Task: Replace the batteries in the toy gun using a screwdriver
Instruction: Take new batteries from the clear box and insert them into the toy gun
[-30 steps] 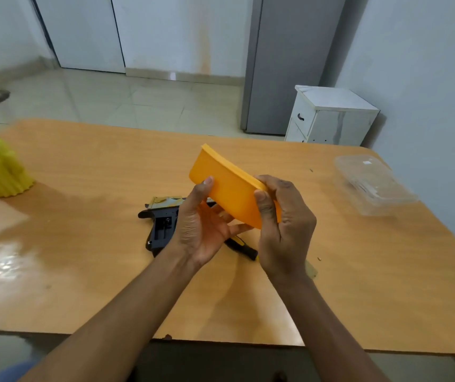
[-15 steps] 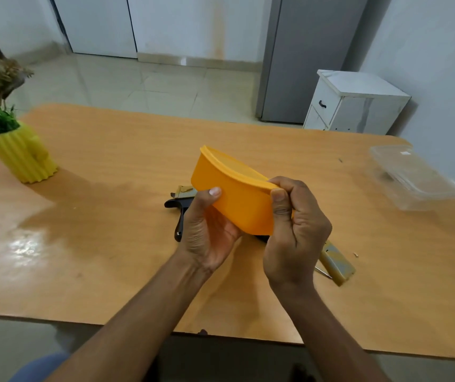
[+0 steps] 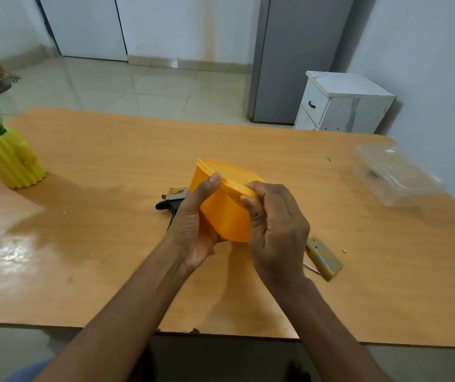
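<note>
Here, toy gun: a black plastic toy gun with an olive-tan top part is laid on the orange-brown wooden table, mostly hidden behind the left hand; only its rear end and part of the grip are seen.
Cover piece: an olive-tan flat plastic piece is laid on the table just right of the right wrist, well apart from the toy gun.
Screwdriver: a thin metal shaft tip is seen touching the near edge of that piece; the handle is hidden by the right hand, so it cannot be told for sure that this is the screwdriver.
Container: a round orange plastic container with a fitted orange lid is held above the table, tilted, its lid turned up and away.
Left hand: the left hand is cupped round the container's left wall, the thumb tip pressed at the lid's rim.
Right hand: the right hand is curled round the container's right side, fingertips hooked at the lid's edge.
Clear box: a transparent rectangular plastic box with a lid is set near the table's far right corner.
Planter: a yellow ribbed pot with green artificial plants is stood at the left edge.
Beyond the table: a white small cabinet is placed against the wall beside a grey tall unit.
</note>
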